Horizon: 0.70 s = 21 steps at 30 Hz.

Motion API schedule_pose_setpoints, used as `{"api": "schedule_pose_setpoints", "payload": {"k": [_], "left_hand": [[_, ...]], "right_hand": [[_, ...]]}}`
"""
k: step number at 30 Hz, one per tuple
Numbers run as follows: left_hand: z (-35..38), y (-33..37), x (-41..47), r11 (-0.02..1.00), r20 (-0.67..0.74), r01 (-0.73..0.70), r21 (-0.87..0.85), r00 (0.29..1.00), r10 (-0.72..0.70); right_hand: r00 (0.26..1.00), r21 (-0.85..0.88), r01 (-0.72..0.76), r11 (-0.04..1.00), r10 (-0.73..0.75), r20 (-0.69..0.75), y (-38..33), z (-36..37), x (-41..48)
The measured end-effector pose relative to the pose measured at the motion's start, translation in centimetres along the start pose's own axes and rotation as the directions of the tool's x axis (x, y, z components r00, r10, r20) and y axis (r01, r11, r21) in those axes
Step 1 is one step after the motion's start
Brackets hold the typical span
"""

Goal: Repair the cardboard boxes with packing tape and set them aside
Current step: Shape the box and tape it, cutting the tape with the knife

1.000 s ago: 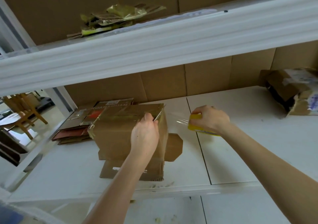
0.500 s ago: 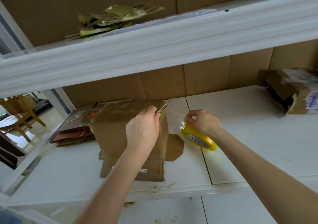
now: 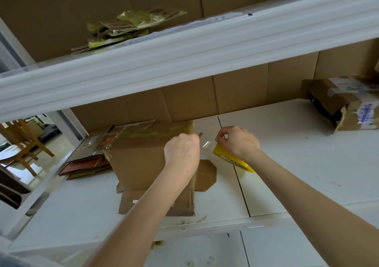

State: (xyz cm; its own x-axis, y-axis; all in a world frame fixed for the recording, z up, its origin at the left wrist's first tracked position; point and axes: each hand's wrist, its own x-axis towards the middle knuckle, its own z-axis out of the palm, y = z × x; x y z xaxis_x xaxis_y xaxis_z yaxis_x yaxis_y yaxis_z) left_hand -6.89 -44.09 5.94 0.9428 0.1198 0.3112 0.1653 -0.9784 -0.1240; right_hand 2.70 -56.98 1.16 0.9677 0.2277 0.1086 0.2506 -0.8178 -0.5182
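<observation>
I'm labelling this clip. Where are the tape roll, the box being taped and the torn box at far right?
tape roll (image 3: 232,160), head view, middle of its yellow ring.
box being taped (image 3: 139,164), head view, its brown front wall.
torn box (image 3: 332,100), head view, its brown upper flap.

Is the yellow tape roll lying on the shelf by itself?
No, the right hand grips the yellow tape roll, and the left hand holds a small blade.

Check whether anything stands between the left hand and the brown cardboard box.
Nothing visible does. The left hand is at the top right corner of the brown cardboard box, gripping a small grey blade. A clear tape strip runs from there to the yellow tape roll held by the right hand.
</observation>
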Motion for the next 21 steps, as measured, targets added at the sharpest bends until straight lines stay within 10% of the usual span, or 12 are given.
{"api": "schedule_pose_setpoints", "payload": {"k": [21], "left_hand": [[-0.1, 0.5, -0.3, 0.988, 0.136, 0.001, 0.154, 0.990, -0.022]], "right_hand": [[0.997, -0.062, 0.049, 0.997, -0.052, -0.052, -1.2, -1.9, -1.3]]}}
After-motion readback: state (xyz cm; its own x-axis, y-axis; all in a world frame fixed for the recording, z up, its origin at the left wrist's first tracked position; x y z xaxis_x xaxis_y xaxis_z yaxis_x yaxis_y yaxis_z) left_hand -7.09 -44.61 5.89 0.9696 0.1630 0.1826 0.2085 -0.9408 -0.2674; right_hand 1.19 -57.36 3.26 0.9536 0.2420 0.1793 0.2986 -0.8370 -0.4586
